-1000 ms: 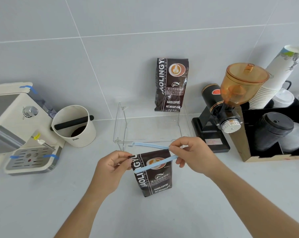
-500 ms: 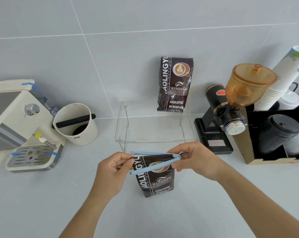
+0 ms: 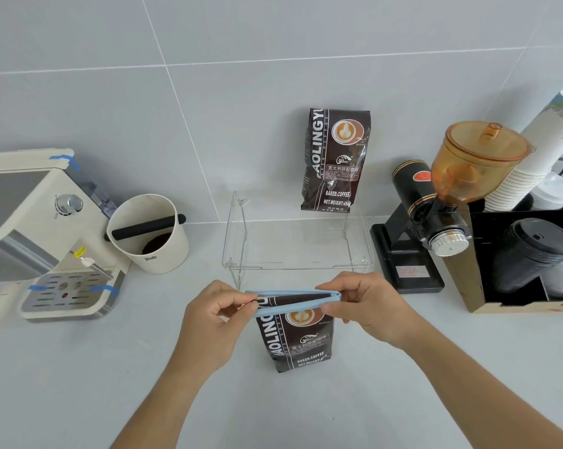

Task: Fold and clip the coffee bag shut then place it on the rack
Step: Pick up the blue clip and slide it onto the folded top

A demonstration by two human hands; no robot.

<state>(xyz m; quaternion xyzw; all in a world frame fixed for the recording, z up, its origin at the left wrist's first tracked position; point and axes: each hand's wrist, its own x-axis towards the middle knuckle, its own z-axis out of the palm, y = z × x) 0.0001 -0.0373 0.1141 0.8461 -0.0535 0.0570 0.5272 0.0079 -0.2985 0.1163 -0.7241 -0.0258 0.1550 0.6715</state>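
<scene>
Evidently the fold is made and the blue clip [image 3: 294, 299], pinched by the left hand [image 3: 215, 314] and right hand [image 3: 367, 306], straddles the coffee bag [image 3: 298, 338] near the tabletop's [image 3: 79, 384] front edge, not yet snapped; the clear rack [image 3: 296, 244] behind awaits it.

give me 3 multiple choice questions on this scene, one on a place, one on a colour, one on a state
1. Where is the second coffee bag?
A. on top of the clear rack
B. inside the knock box
C. on the espresso machine

2. What colour is the clip?
A. red
B. light blue
C. green

3. What state is the clip in?
A. lying unused on the counter
B. snapped fully shut
C. around the bag top, arms not yet closed at the left end

Answers:
1. A: the second bag stands on the rack by the wall.
2. B: the clip is light blue.
3. C: its arms straddle the near bag, joined by the right hand, apart by the left hand.
</scene>
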